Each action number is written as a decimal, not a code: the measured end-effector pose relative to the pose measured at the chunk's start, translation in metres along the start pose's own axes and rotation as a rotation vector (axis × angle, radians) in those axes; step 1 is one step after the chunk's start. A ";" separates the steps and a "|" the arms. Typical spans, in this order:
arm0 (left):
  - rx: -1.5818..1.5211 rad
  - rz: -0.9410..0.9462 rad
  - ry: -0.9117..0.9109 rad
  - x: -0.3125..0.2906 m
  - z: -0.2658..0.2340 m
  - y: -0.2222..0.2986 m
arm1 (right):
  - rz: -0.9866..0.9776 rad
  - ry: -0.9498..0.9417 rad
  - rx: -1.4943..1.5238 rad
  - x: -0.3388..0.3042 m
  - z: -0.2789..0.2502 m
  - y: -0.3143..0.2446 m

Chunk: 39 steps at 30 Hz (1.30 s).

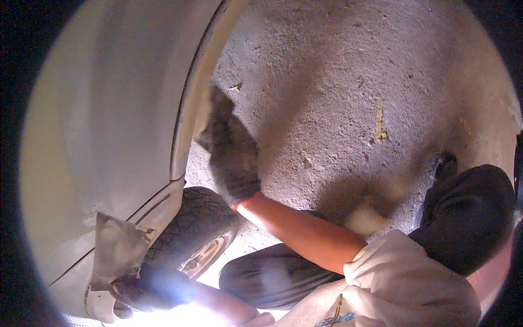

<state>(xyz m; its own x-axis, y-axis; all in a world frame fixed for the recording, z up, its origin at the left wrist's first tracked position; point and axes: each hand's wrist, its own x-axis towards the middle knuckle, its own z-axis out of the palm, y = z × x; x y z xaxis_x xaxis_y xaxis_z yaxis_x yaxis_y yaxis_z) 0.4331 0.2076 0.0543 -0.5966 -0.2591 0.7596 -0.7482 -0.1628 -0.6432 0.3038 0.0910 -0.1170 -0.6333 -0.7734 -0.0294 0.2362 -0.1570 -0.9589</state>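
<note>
Left hand (160,289) pinches flat plate (117,250) before car panel (136,98); right hand (234,158) beside panel's edge, blurred, grip we can't tell; we judge edge work underway, next move wanting plate steady

Pale silver-grey car panel (131,109); mottled grey plate (117,250); black tyre (188,223) with blocky tread; speckled grey floor (327,98); cream shirt (414,278); right glove (237,155) dark, perhaps charcoal through the blur, orange-cuffed
</note>
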 end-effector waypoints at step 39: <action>-0.081 -0.313 0.028 0.008 0.011 0.014 | 0.391 -0.088 0.666 0.014 0.036 0.018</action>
<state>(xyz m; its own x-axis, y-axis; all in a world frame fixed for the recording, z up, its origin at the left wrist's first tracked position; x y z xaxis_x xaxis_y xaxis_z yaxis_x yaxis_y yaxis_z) 0.4215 0.1925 0.0502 -0.3410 -0.1823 0.9222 -0.9164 -0.1542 -0.3693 0.3260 0.0556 -0.1241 -0.3584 -0.8902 -0.2812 0.8410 -0.1771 -0.5113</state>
